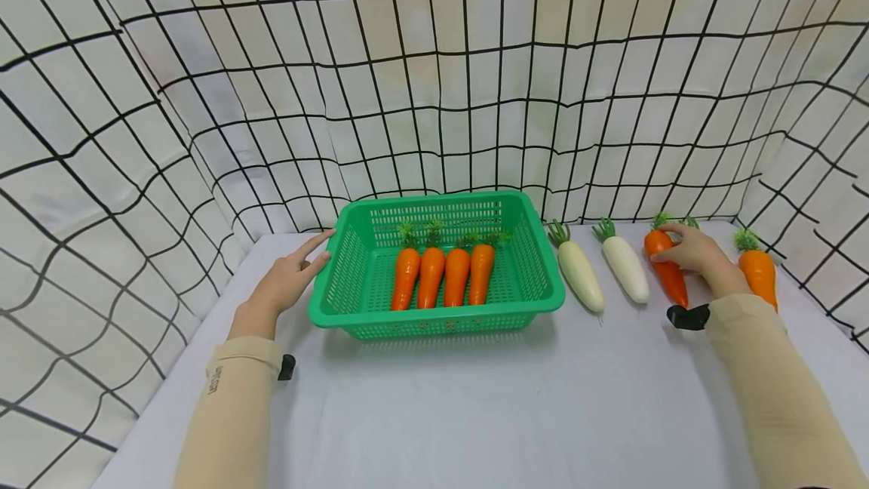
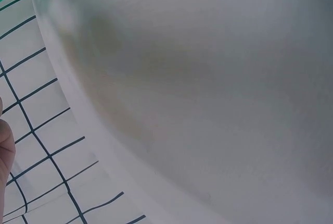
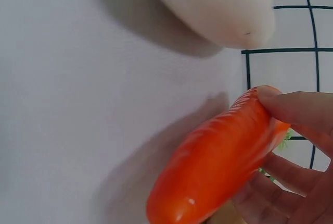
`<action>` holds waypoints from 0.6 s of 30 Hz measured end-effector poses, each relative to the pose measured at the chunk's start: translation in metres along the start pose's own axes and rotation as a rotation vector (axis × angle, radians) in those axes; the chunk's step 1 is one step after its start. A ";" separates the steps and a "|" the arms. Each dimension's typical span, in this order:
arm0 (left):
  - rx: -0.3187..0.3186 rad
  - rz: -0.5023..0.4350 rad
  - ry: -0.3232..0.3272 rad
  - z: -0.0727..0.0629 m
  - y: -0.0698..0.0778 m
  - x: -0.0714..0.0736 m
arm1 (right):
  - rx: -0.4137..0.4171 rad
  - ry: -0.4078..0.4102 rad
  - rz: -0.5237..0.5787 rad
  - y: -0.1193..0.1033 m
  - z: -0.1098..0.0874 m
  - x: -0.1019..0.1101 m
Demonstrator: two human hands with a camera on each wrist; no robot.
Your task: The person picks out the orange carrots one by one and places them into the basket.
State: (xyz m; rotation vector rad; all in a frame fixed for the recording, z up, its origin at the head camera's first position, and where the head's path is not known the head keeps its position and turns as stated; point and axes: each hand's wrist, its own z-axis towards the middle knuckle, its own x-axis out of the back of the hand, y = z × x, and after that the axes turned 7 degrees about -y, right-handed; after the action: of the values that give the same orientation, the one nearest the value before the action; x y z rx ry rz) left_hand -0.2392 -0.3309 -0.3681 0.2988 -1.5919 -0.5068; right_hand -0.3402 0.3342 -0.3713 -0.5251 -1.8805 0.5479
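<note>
My right hand grips an orange carrot near its leafy end. In the right wrist view the thumb lies on one side of the carrot and the fingers curl round the other. My left hand has its fingers stretched out, fingertips right at the left rim of a green basket. Several orange carrots lie side by side in the basket, leafy tops toward the back. In the left wrist view only a bit of the left hand shows at the edge.
Two white radishes, one beside the basket and one nearer the held carrot, lie on the white table. Another carrot lies at the far right. Green leaves show behind the right hand. Black-gridded white cloth surrounds the back and sides.
</note>
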 end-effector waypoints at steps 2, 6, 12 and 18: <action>0.000 -0.001 -0.001 0.000 0.001 0.000 | 0.016 0.014 0.049 -0.003 -0.004 0.001; -0.004 -0.002 -0.001 0.001 0.001 -0.001 | 0.081 0.044 0.101 -0.011 -0.013 0.007; 0.002 0.003 -0.004 0.000 0.000 -0.001 | 0.148 0.052 0.141 -0.030 -0.026 0.018; 0.001 0.003 -0.005 0.000 -0.001 -0.001 | 0.199 0.080 0.201 -0.053 -0.035 0.023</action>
State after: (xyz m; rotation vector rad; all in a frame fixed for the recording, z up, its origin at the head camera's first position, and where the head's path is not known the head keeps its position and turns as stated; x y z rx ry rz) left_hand -0.2395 -0.3312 -0.3689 0.2962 -1.5968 -0.5054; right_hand -0.3209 0.3101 -0.3112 -0.5980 -1.6858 0.8254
